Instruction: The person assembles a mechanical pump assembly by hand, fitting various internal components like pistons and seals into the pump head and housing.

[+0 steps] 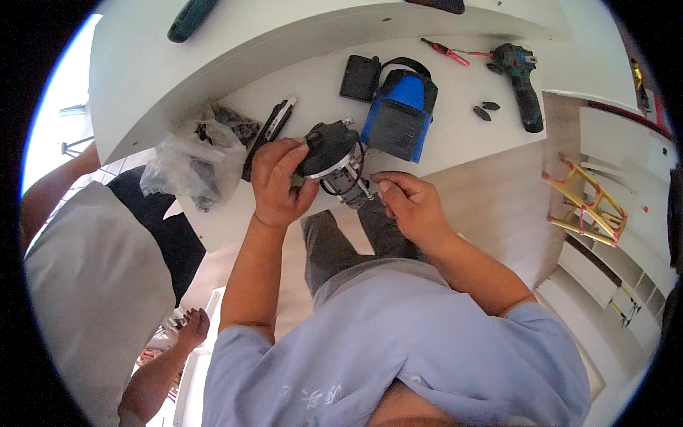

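Observation:
My left hand (279,181) is closed on a black-topped device (333,153), its fingers along the rounded cap. Below the cap the device has a silver ring and a grey metal body with a thin black cable looped round it. It is held tilted, just over the table's near edge. My right hand (413,205) is closed in a pinch by the device's lower right side; what lies between thumb and forefinger is too small to make out. A black and white handled tool (274,127) lies just beyond my left hand.
On the white table (462,142) lie a clear plastic bag (203,160), a blue and black pouch (402,114), a black case (360,78), a red screwdriver-like tool (448,53) and a cordless drill (523,85). Another person (107,285) stands at left. A yellow stepladder (587,203) is at right.

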The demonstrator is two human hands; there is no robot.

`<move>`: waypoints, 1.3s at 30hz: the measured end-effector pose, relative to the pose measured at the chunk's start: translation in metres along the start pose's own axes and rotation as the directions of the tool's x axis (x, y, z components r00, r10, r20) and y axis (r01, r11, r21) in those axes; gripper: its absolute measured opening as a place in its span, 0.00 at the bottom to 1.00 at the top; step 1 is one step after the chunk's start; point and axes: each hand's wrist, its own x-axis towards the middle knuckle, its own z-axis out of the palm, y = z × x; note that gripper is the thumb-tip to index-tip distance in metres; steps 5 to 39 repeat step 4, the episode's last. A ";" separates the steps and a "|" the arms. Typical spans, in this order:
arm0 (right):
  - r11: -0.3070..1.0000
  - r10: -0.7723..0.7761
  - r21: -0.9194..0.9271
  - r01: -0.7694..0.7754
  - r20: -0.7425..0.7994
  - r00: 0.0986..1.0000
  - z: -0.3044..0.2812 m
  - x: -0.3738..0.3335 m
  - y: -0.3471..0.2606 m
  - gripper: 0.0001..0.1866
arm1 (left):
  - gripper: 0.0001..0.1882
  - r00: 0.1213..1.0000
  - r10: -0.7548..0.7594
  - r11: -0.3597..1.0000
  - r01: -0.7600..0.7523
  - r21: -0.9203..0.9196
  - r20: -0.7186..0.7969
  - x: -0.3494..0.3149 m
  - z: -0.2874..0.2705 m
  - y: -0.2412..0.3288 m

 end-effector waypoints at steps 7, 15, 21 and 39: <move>0.995 0.099 0.015 -0.098 -0.126 0.987 0.020 0.007 -0.013 0.16 | 0.29 1.000 -0.003 0.999 0.004 -0.049 0.021 0.004 -0.005 0.000; 0.995 0.099 0.015 -0.098 -0.126 0.987 0.020 0.007 -0.013 0.16 | 0.29 1.000 -0.003 0.999 0.004 -0.049 0.021 0.004 -0.005 0.000; 0.995 0.099 0.015 -0.098 -0.126 0.987 0.020 0.007 -0.013 0.16 | 0.29 1.000 -0.003 0.999 0.004 -0.049 0.021 0.004 -0.005 0.000; 0.995 0.099 0.015 -0.098 -0.126 0.987 0.020 0.007 -0.013 0.16 | 0.29 1.000 -0.003 0.999 0.004 -0.049 0.021 0.004 -0.005 0.000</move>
